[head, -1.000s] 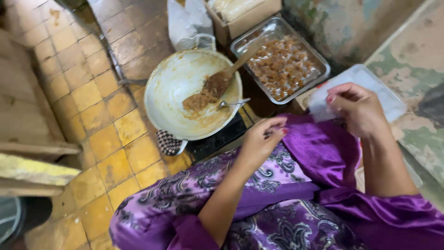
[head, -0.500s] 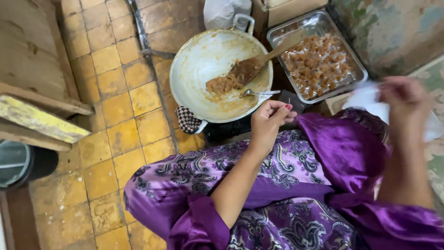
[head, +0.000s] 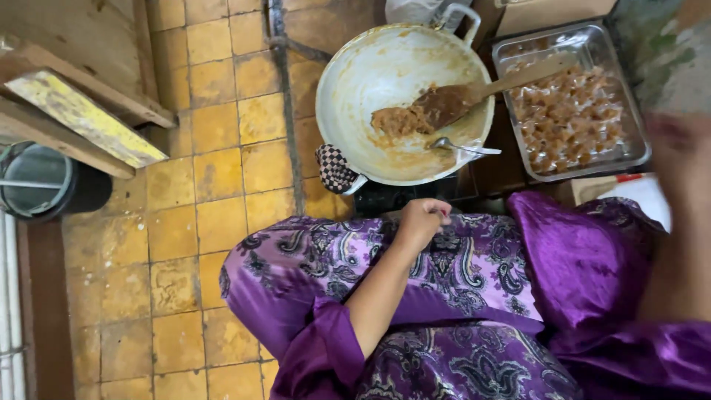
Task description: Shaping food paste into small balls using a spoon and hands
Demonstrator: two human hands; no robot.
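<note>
— Resting curled on the purple patterned lap, the left hand (head: 424, 220) has lowered, fingers narrow, holding nothing I can make out.
— The right hand (head: 678, 148)?
— Blurred; grip impossible to tell; it has lifted.
— Beyond?
— Round white wok (head: 370, 81), wooden spatula (head: 463, 96), metal spoon (head: 461, 147); tray of wrapped sweets (head: 570, 111) right; yellow tiles (head: 215, 207) left.

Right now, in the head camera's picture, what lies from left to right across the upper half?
Dark round bucket → yellow-painted wooden plank → checkered cloth on the pan's handle → wide white metal pan → metal spoon → clear rectangular tray of brown sweets.
</note>
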